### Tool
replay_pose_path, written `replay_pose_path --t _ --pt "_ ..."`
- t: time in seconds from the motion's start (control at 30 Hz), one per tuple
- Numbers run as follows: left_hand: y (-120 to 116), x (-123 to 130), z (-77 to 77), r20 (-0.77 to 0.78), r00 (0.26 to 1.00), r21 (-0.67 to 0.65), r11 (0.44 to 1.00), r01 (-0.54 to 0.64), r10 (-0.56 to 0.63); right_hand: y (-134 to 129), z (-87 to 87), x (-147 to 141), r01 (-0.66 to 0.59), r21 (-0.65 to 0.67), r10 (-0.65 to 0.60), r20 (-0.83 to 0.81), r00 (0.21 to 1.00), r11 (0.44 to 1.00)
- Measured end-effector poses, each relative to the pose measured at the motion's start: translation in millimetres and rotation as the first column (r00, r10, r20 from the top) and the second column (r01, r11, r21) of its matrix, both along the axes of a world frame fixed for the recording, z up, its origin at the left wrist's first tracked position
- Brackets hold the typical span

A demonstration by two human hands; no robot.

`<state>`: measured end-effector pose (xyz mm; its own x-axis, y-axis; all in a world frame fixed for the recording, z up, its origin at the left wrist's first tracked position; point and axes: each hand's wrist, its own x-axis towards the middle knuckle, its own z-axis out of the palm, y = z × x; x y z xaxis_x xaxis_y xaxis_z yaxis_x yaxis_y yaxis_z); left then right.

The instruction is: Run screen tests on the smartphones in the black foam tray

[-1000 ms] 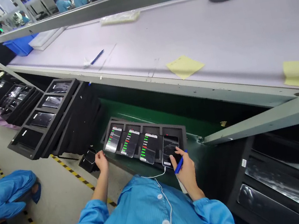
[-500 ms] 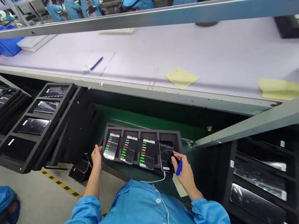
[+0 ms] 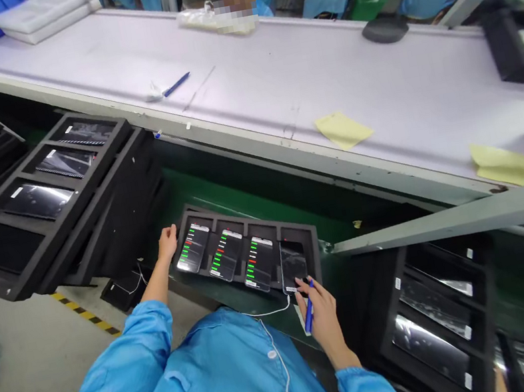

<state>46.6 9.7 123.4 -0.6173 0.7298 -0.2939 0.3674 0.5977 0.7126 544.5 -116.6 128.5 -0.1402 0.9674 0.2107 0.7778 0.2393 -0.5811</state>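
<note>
A black foam tray (image 3: pixel 241 221) holds several phones in a row. Three of them, the left phone (image 3: pixel 193 249), the second phone (image 3: pixel 227 256) and the third phone (image 3: pixel 259 265), show lit screens with green and red lines. The rightmost phone (image 3: pixel 292 261) has a dark screen and a white cable (image 3: pixel 267 312) plugged into its lower end. My left hand (image 3: pixel 167 243) grips the tray's left edge. My right hand (image 3: pixel 322 317) holds a blue pen (image 3: pixel 308 309) among its fingers, with fingertips at the dark phone's lower end.
Stacked black trays of phones (image 3: pixel 63 190) stand at left, more trays (image 3: pixel 432 328) at right. A metal bar (image 3: pixel 414 226) crosses just right of my tray. Beyond, the white bench (image 3: pixel 247 84) carries yellow notes (image 3: pixel 344 129), another pen (image 3: pixel 177 84) and white foam trays (image 3: pixel 43 18).
My view has tilted down somewhat. My right hand has slid from the dark phone's right side to its lower end, and the pen now points more downward. My left hand stays at the tray's edge.
</note>
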Motion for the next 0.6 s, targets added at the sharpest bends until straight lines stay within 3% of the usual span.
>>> replay_pose_path --t 0.2,0.3,0.47,0.6 --pt "-3 16 3.9 -0.116 0.993 -0.077 0.997 0.017 -0.026 43 16.5 -8 0.155 0.006 -0.155 -0.015 0.988 0.988" --pt "-5 18 6.3 -0.123 0.992 -0.079 0.997 0.017 -0.027 33 17.0 -10 0.142 0.012 -0.141 -0.031 0.989 0.990" --pt "-5 19 8.9 -0.121 0.992 -0.080 0.997 0.024 -0.033 3 0.1 -15 0.141 -0.014 -0.141 -0.013 0.990 0.990" --pt "-4 20 10.9 -0.131 0.991 -0.091 0.996 0.010 -0.022 19 -2.0 -19 0.134 -0.080 -0.135 0.001 0.991 0.988"
